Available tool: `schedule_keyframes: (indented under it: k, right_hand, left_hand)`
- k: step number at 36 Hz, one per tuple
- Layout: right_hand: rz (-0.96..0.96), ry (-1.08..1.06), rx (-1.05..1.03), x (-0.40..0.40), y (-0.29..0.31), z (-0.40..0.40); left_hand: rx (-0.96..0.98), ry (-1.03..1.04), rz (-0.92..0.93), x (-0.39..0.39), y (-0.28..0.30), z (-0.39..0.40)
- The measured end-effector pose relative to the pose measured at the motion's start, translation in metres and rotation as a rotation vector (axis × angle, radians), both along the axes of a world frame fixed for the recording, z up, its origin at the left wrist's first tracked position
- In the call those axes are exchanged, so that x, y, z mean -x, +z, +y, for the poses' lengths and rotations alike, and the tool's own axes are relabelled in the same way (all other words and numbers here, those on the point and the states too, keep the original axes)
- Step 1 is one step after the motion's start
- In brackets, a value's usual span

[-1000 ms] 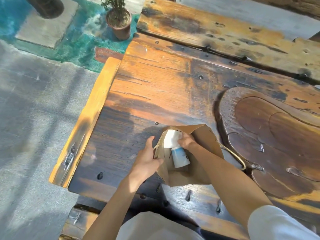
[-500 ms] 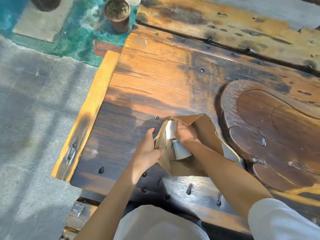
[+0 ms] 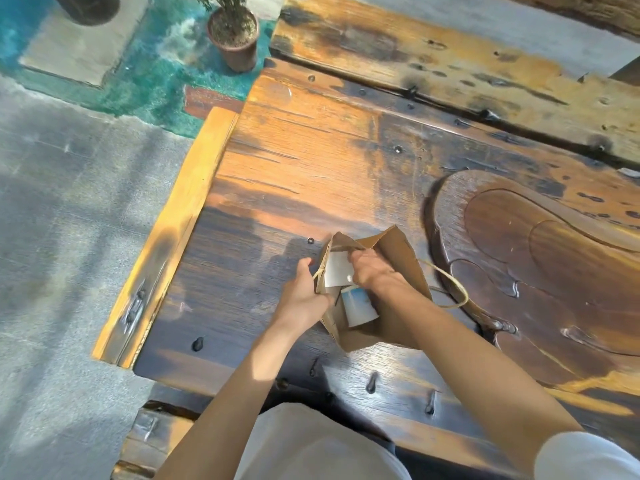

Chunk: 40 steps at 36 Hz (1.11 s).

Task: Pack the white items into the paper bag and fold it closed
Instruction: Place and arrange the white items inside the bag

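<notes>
A brown paper bag (image 3: 398,251) stands open on the dark wooden table (image 3: 311,161), near its front edge. Inside it I see a flat white box (image 3: 337,270) and a white cup with a blue band (image 3: 358,306). My left hand (image 3: 301,296) grips the bag's left rim and its handle. My right hand (image 3: 372,271) reaches into the bag's mouth, fingers closed over the white items; what exactly they pinch is hidden. A cord handle (image 3: 450,289) loops out on the bag's right side.
A carved wooden tea tray (image 3: 540,265) is sunk into the table right of the bag. The table's left edge (image 3: 173,237) drops to a grey floor. A potted plant (image 3: 235,36) stands on the floor beyond the far left corner.
My right hand has pushed deeper into the bag, and the bag's far rim has folded inward. The cup has tilted slightly. My left hand keeps its hold on the rim.
</notes>
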State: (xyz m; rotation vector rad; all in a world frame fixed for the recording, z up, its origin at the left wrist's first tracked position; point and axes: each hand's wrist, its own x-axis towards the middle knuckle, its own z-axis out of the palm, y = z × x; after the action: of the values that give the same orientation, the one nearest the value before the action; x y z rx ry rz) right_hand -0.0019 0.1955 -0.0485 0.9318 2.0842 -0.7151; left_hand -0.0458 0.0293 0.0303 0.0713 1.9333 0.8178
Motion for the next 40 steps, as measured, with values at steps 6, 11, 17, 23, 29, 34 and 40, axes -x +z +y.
schedule_keyframes:
  k: [6, 11, 17, 23, 29, 34, 40]
  right_hand:
    - [0.036, 0.479, 0.131, -0.018, -0.009, 0.018]
    - [0.128, 0.713, 0.053, -0.04, -0.017, 0.014]
    - [0.135, 0.923, -0.045, -0.056, -0.033, 0.011]
    - [0.185, 0.676, 0.084, -0.062, -0.041, 0.016]
    - [0.107, 0.339, 0.199, -0.057, -0.04, 0.028]
    - [0.047, 0.087, 0.189, -0.047, -0.033, 0.034]
    - [-0.029, 0.065, 0.129, -0.048, -0.032, 0.034]
  left_hand:
    - [-0.019, 0.006, -0.01, 0.004, 0.0, 0.002]
    - [-0.02, 0.002, -0.011, 0.006, -0.004, 0.002]
    - [-0.022, -0.023, -0.021, 0.001, -0.008, 0.003]
    - [-0.028, -0.047, -0.014, 0.0, -0.011, 0.004]
    - [-0.019, -0.03, -0.038, -0.002, -0.011, 0.0]
    - [-0.039, 0.006, -0.055, -0.003, -0.016, -0.008]
    - [-0.074, 0.021, -0.094, -0.002, -0.023, -0.016]
